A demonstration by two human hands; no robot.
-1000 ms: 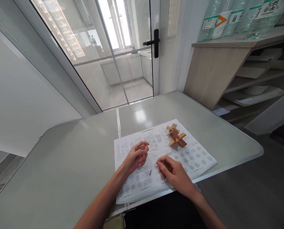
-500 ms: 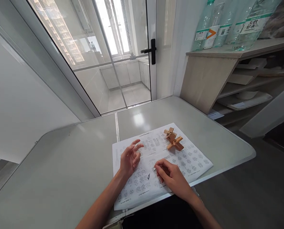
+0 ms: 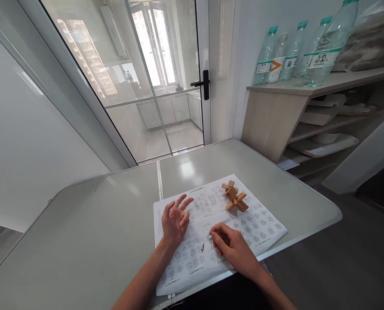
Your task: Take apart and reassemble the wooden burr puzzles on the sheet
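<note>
My left hand (image 3: 175, 219) is held over the left part of a printed paper sheet (image 3: 195, 215), palm turned up, fingers partly spread and holding nothing. On the sheet's right part my right hand (image 3: 232, 245) is closed, thumb and forefinger pinched together. A tiny pale bit shows at its fingertips, too small to name. Between the hands a small dark sliver (image 3: 202, 247) lies on the paper. Beyond the right hand sits a wooden interlocking puzzle (image 3: 235, 198) of crossed notched sticks, touched by neither hand. Rows of small printed diagrams cover the sheet.
The sheet lies on a pale grey table (image 3: 98, 232) with a seam and a rounded right corner. At the back right, a shelf unit (image 3: 272, 116) carries several clear bottles (image 3: 321, 64) with green caps. A glass door (image 3: 175, 107) with a black handle (image 3: 206, 85) stands behind the table.
My left hand has turned its palm further up and its fingers have spread. The right hand keeps its pinch. The view has tilted up slightly, so the table sits lower.
</note>
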